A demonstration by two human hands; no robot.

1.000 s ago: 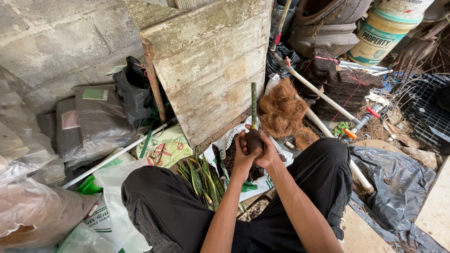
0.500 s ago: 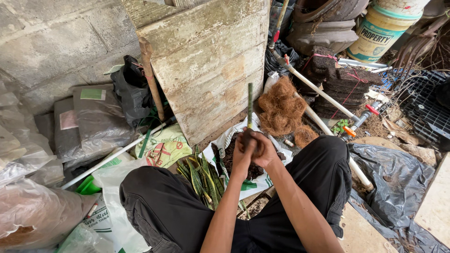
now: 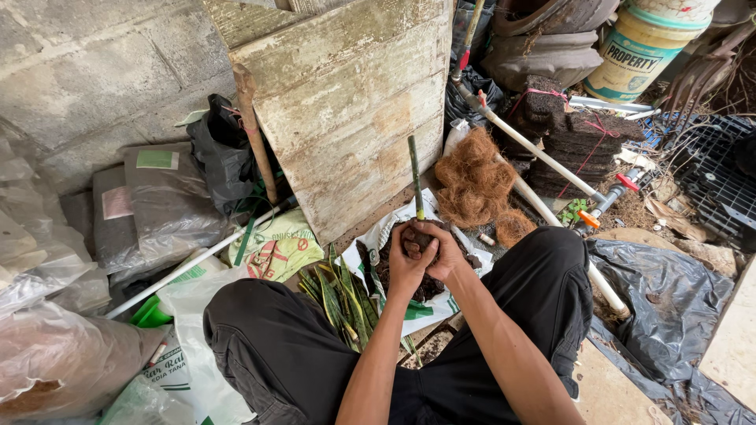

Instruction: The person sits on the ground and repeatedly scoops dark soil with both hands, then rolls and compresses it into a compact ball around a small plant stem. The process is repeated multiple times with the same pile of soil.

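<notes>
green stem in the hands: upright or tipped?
Upright. The green stem rises nearly vertical from between the left hand and right hand, both cupped around its dark base.

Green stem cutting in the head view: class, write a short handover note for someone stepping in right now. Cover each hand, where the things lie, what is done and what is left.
Left hand and right hand: both cupped together around a dark ball of soil at the foot of the upright green stem.
Beneath them: an open white bag of dark soil; a bundle of striped green leaves lies left of it; brown coconut fibre lies behind.
Done: soil packed round the stem's base.
Left: as far as I can judge, the ball is not yet wrapped; the fibre looks untouched.
</notes>
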